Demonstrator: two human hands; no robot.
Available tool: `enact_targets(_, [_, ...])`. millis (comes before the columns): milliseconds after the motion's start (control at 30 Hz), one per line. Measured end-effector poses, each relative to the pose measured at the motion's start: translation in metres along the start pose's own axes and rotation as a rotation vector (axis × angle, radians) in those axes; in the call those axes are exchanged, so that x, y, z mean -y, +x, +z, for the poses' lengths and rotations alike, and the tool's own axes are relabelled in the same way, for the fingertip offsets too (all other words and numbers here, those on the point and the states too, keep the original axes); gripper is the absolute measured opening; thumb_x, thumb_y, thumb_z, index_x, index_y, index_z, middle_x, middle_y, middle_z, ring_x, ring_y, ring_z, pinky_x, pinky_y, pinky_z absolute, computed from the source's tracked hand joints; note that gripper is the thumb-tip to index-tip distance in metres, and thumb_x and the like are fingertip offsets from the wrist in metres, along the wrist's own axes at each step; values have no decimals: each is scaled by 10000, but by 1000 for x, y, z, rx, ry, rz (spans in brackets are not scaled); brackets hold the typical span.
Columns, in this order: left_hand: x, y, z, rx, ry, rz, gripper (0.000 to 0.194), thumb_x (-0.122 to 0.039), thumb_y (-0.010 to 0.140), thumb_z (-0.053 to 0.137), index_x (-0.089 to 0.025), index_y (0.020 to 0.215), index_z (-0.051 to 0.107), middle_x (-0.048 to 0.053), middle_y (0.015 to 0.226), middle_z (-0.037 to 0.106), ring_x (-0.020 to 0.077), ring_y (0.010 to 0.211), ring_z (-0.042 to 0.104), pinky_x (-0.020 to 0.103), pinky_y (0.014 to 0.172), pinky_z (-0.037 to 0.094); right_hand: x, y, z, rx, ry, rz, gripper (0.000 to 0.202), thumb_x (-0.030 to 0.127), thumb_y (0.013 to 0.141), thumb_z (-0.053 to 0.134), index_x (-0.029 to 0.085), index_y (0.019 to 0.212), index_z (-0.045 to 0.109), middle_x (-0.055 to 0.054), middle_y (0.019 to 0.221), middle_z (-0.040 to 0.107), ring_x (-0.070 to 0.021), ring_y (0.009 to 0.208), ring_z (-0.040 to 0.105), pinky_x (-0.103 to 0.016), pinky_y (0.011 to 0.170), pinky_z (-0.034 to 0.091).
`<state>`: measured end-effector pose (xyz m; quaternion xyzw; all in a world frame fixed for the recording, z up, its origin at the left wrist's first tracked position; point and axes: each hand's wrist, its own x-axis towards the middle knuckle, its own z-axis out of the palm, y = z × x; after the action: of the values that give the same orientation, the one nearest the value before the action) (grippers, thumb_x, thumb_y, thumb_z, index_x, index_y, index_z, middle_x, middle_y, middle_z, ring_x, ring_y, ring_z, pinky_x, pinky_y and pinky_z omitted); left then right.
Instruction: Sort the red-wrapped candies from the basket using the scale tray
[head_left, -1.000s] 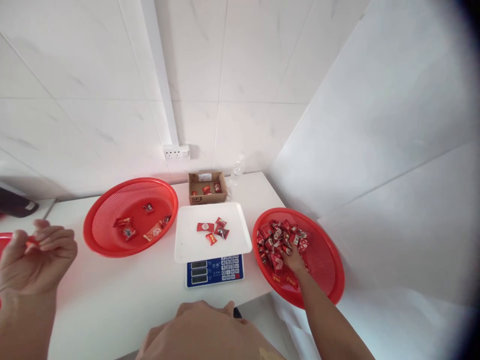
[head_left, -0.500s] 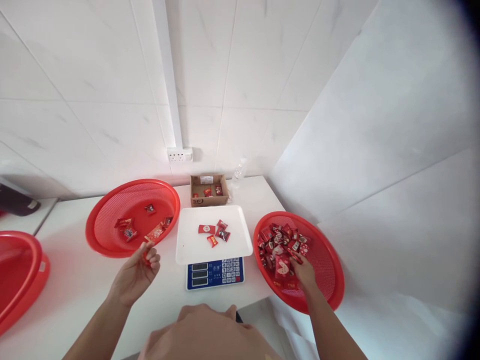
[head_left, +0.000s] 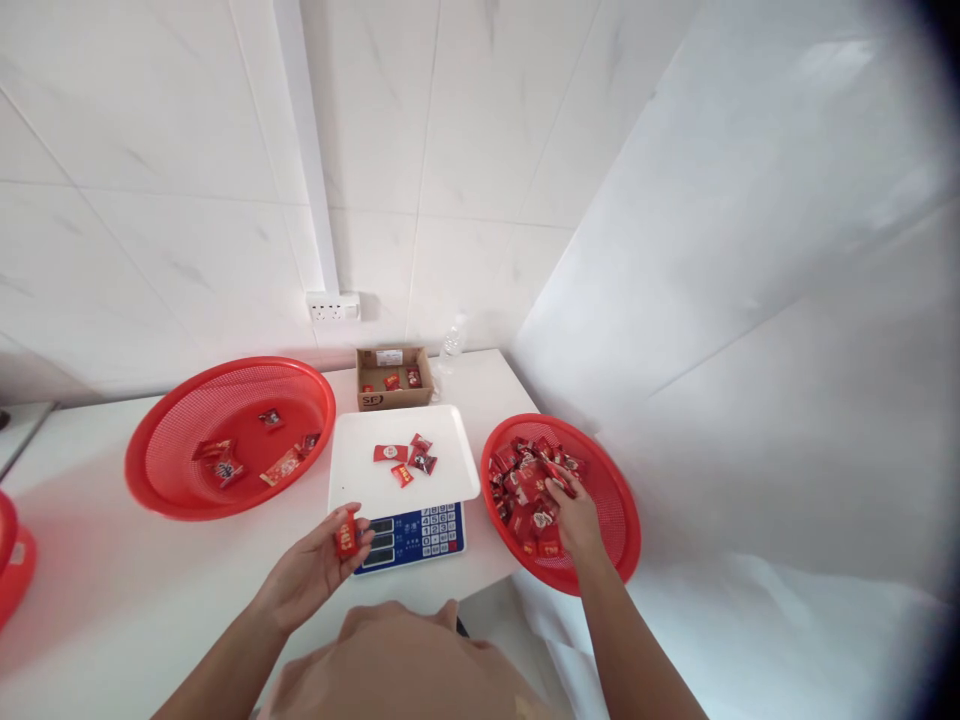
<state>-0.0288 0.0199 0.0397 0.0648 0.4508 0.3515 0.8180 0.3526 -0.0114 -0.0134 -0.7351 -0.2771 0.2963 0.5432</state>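
1. Red packet is sitting in the left hand, in front of the pan. Left grip is pinching it, palm turning up. Hand is overlapping the left edge of the scale in view; can't tell if it's touching.
2. Right hand is reaching into the right basket. Right grip is pinching a second packet over the pile; fingers are hiding part of it.
3. Pile is filling mostly the left side of that basket: red packets, some carrying white or dark print. Bare mesh is showing on the right. Basket is overlapping the right edge of the worktop.
4. White pan is resting on the scale. Four packets are lying near its middle: one flat oblong, three smaller.
5. Scale's blue panel is facing the person, keypad sitting right of the displays. Digits aren't reading.
6. Left basket, red mesh, is standing on the worktop; several packets are lying inside, one sitting apart toward the back.
7. Cardboard box is standing behind the pan, holding a few packets. Clear bottle is sitting just right of it.
8. Another red basket is running off the left edge of view.
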Motion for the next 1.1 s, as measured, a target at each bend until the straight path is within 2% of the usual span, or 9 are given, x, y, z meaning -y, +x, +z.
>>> enact_targets(100, [15,6,15,60,77,-35,170,-215,846,589,-171,1009,576,57,871,666,144,756,665,280,735,546,34,-20,23,131,313,137,486,344,626,752,289,1092,625,13,877,698,-145,682,646,-275,631,552])
enact_targets(233, [29,11,40,169,148,-54,233,-271,828,622,-178,1038,583,74,989,663,170,858,657,303,771,528,60,-51,58,317,456,170,454,314,572,801,262,1001,661,2,888,704,-144,739,648,-289,714,541])
enact_targets(367, [34,13,53,282,156,-39,308,-324,813,640,-217,1095,575,77,1111,637,190,939,636,331,804,508,63,-86,87,573,373,131,438,364,587,795,238,990,678,-55,1067,686,-209,940,640,-366,848,510])
enact_targets(433, [35,14,51,301,190,-35,347,-314,790,667,-216,1108,570,76,1080,647,181,877,646,323,769,507,58,-99,97,689,262,79,406,384,626,770,233,992,682,-65,1102,675,-227,1009,617,-392,897,485])
enact_targets(500, [35,14,45,262,224,-36,364,-273,762,696,-204,1095,568,64,998,663,159,781,649,306,720,507,51,-107,104,761,176,37,382,397,667,735,235,1008,676,-64,1126,665,-231,1046,599,-404,929,464])
enact_targets(667, [33,13,20,92,198,-44,269,-220,761,685,-169,998,568,47,883,669,137,705,645,264,657,509,30,-96,122,741,16,-21,376,413,716,663,232,1046,654,-65,1074,675,-217,939,620,-377,842,495])
enact_targets(833, [24,8,-2,-21,140,30,222,-178,782,650,-155,985,562,52,887,672,125,686,646,240,628,520,17,-73,139,726,-171,-13,441,443,774,564,256,1171,607,-21,871,671,-143,651,595,-305,663,508])
enact_targets(933, [19,4,-13,-62,125,51,228,-167,790,641,-156,1002,557,50,906,671,123,690,651,252,644,534,15,-69,138,752,-282,10,487,451,797,523,273,1250,552,10,724,635,-131,536,553,-287,582,482])
enact_targets(1100, [17,-2,-26,-106,87,56,221,-149,788,644,-156,995,565,51,935,672,123,723,660,265,698,551,13,-70,124,681,-282,-10,439,493,826,451,228,1166,537,-7,756,650,-150,568,586,-305,623,483])
